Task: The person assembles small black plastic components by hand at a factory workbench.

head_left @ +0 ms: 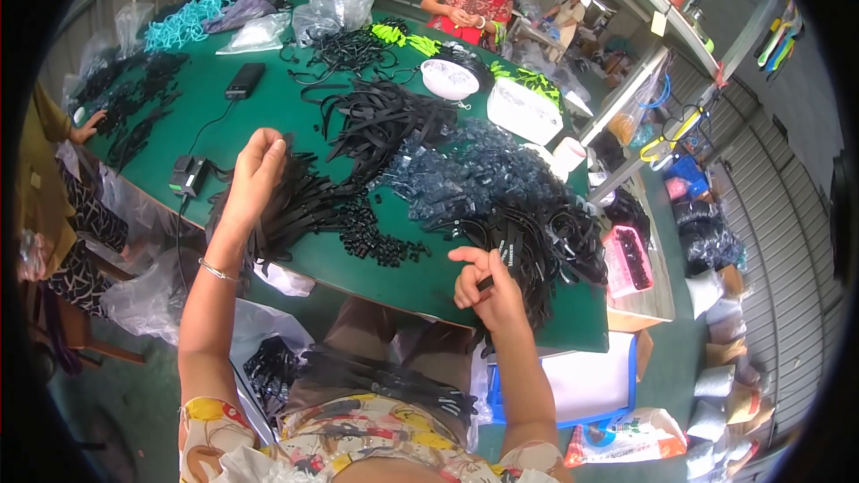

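Note:
My left hand (258,172) is raised over the left part of the table, its fingers curled together. It is beside a fan of black straps (300,206), and whatever its fingertips hold is hidden. Near the front edge, my right hand (490,291) pinches a short black strap, of which only a small dark part shows. Just behind that hand lies a bundle of black straps (528,250) with pale print. Small black buckles (380,237) are scattered between my hands. A heap of small clear-wrapped dark pieces (479,174) spreads beyond them. More black straps (380,116) lie farther back.
The green table (394,284) carries a black box with a cable (243,80), a white bowl (450,79), a white bin (524,111) and lime-green bundles (407,38). A pink tray (629,261) stands at right. Other people are around the table; one hand (88,128) rests at far left.

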{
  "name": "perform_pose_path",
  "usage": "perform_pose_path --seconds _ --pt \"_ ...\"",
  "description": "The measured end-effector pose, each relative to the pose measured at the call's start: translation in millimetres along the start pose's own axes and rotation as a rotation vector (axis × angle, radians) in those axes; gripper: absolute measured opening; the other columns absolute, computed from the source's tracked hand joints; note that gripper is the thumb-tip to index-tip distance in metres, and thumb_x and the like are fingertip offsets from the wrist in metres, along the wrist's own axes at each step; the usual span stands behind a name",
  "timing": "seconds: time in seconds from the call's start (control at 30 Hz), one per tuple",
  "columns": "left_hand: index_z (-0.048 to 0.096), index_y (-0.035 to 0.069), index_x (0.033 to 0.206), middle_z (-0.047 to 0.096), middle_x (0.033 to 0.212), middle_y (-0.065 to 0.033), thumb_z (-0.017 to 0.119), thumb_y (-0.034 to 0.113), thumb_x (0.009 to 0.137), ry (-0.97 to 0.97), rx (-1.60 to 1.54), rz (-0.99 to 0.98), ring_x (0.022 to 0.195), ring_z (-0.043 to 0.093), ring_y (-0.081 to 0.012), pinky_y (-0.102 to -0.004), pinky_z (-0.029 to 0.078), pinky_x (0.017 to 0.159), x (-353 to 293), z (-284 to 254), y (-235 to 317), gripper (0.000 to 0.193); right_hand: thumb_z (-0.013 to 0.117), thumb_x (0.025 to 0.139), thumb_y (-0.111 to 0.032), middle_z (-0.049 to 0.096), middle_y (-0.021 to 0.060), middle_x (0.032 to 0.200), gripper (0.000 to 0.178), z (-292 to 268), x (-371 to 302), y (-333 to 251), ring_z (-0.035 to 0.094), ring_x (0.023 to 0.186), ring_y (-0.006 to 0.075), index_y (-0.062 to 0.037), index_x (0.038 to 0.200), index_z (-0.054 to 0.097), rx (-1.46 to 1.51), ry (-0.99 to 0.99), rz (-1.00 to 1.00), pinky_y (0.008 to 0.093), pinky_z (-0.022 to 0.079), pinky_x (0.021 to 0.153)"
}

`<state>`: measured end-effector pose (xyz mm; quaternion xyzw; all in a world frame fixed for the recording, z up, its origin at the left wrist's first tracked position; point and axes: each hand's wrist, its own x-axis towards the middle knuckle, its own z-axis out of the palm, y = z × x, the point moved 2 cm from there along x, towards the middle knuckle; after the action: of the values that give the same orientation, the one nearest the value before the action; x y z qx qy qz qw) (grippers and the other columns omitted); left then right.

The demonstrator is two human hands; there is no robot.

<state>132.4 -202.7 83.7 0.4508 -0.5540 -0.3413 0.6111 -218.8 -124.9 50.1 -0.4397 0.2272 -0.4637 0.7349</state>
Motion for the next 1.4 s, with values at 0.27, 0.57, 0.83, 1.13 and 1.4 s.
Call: perform_pose_path --seconds 0.27,0.57,0.83,1.13,1.4 --pt "0.048 0.006 0.092 0.054 0.072 0.0010 0.046 0.015 0.092 -0.241 -0.159 0.009 0.059 0.043 -0.0033 -0.0179 0.034 0.051 -58 57 49 0.009 0.042 0.092 -0.035 0.052 0.0046 0.082 0.044 49 -4 42 0.042 0.052 0.0075 0.0017 0.116 0.049 0.147 -0.002 0.053 0.0202 0.031 0.043" --pt "0.054 0.002 0.088 0.057 0.070 -0.0112 0.055 0.011 0.084 -0.727 -0.080 -0.070 0.064 0.059 -0.0214 -0.0329 0.046 0.059 -172 131 10 0.009 0.042 0.094 -0.030 0.039 0.0009 0.058 0.034 50 -11 53 0.041 0.059 0.0129 0.0001 0.107 0.050 0.189 0.320 -0.198 0.0260 0.037 0.056" --pt "0.057 0.003 0.081 0.058 0.076 -0.0145 0.061 0.012 0.073 -0.519 0.395 0.337 0.078 0.057 -0.0326 -0.0414 0.046 0.066 -87 145 -22 0.013 0.039 0.095 -0.028 0.035 0.0004 0.049 0.032 32 -48 40 0.030 0.037 0.0092 -0.0008 0.109 0.047 -0.078 0.342 -0.079 0.0220 0.026 0.037" --pt "0.054 0.008 0.097 0.055 0.095 -0.0123 0.066 0.017 0.072 -0.364 0.850 0.321 0.091 0.056 -0.0326 -0.0407 0.047 0.078 -13 196 -87 0.029 0.040 0.095 -0.025 0.043 0.0004 0.056 0.027 29 -61 64 0.036 0.044 0.0079 -0.0016 0.104 0.050 -0.261 0.510 -0.060 0.0194 0.029 0.041" --pt "0.061 0.005 0.086 0.058 0.091 -0.0140 0.063 0.023 0.076 -0.474 0.888 0.187 0.088 0.058 -0.0309 -0.0401 0.047 0.076 -10 192 -91 0.021 0.040 0.095 -0.021 0.044 0.0010 0.057 0.023 25 -75 43 0.035 0.044 0.0045 -0.0021 0.104 0.049 -0.534 0.526 0.072 0.0178 0.026 0.040"
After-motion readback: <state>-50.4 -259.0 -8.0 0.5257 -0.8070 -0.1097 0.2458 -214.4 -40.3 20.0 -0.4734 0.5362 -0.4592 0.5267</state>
